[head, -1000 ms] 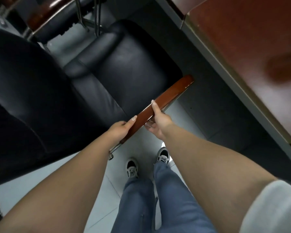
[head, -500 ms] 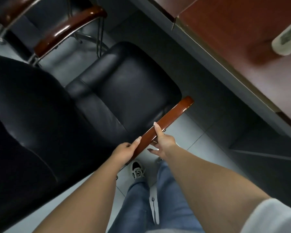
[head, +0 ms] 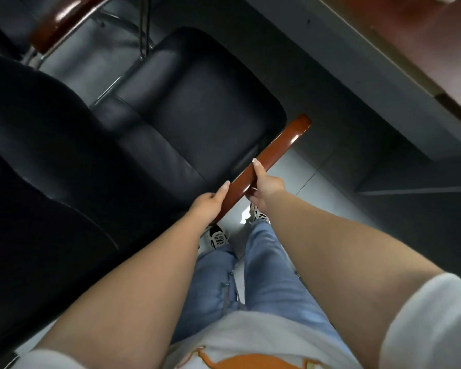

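A black chair [head: 197,102] stands on the floor at the left, its seat pointing toward the bench [head: 370,49]. The left grip [head: 208,206] is closed round the near end of the chair's brown armrest [head: 277,147]. Just beside it, the right grip [head: 266,187] is closed round the same armrest farther along. The armrest's free end points at the bench edge, upper right.

Fingers of left grip [head: 206,205], right grip [head: 267,188] hidden beneath armrest [head: 276,149]; chair back [head: 37,161] cut by left edge, desk [head: 423,43] by right.
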### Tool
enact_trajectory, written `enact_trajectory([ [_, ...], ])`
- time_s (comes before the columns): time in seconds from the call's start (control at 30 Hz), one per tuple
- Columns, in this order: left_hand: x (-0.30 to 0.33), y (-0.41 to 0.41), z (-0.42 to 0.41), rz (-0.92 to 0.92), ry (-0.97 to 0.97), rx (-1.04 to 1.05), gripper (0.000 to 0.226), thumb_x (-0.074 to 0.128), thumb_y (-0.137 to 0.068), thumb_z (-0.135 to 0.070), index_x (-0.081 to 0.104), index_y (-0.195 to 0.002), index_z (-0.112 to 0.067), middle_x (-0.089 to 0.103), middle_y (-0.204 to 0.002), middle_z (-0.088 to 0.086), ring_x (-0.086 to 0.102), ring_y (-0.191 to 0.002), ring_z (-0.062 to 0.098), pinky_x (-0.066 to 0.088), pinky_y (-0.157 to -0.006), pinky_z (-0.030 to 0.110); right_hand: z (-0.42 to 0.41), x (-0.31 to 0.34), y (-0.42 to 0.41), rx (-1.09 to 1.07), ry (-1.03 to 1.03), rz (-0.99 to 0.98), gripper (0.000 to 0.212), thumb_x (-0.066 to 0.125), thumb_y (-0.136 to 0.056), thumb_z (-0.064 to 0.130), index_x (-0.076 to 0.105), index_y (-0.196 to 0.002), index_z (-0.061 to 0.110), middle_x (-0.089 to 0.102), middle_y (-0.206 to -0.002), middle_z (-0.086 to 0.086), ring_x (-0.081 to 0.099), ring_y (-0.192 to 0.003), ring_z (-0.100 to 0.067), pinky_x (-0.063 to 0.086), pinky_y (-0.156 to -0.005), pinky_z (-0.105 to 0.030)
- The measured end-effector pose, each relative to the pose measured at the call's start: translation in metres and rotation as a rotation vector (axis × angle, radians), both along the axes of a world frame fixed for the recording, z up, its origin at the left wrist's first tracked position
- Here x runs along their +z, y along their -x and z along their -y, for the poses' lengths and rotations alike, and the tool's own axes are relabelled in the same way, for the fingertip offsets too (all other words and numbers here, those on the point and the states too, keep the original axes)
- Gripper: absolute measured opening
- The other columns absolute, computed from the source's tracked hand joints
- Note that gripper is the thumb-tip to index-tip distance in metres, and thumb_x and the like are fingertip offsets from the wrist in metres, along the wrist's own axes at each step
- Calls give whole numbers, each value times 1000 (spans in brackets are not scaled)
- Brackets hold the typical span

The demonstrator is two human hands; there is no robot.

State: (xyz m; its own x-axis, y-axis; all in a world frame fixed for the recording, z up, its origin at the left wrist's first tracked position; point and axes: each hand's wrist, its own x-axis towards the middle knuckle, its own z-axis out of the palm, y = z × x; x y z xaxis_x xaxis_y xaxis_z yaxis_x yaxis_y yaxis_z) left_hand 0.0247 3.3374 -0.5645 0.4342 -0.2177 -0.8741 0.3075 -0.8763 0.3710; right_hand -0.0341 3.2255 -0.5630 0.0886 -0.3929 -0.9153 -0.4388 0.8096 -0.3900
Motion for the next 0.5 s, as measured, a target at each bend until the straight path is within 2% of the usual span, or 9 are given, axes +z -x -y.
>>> enact_trajectory([
  [0.07,6,3,-2,3,33,56,62,37,-93,-56,53,-127,-7,55,-128,12,53,-113,27,39,-90,31,-2,2,2,41,52,-46,36,61,-87,39,52,-102,7,63,-100,-8,63,-88,-21,54,-76,-28],
  [0.1,9,5,-5,13,65,107,56,39,-94,-52,54,-125,-8,57,-125,11,54,-107,24,39,-87,30,-3,5,4,66,70,-66,36,61,-88,39,52,-100,7,63,-99,-8,63,-87,-21,55,-79,-28],
  [0.2,25,8,-11,38,159,299,37,49,-93,-42,57,-117,-15,58,-103,0,48,-92,14,36,-79,28,-8,15,11,172,132,-119,43,60,-87,44,58,-102,4,67,-99,-11,67,-90,-23,56,-83,-29],
  [0.3,46,7,-18,80,265,407,36,53,-91,-40,58,-116,-15,59,-113,0,51,-98,12,36,-81,27,-21,38,16,330,246,-98,45,56,-89,45,63,-95,0,68,-105,-18,67,-96,-28,53,-90,-37],
  [0.37,64,6,-19,117,350,452,34,54,-91,-38,59,-116,-15,60,-118,2,54,-105,14,37,-83,25,-30,55,18,357,325,-54,40,57,-88,44,63,-86,5,69,-99,-13,67,-91,-23,54,-87,-32],
  [0.5,109,4,-23,199,527,479,32,52,-92,-36,61,-114,-14,63,-116,3,55,-105,13,38,-88,25,-48,103,16,326,433,88,35,59,-87,43,62,-87,8,68,-92,-8,67,-85,-17,55,-80,-26],
])
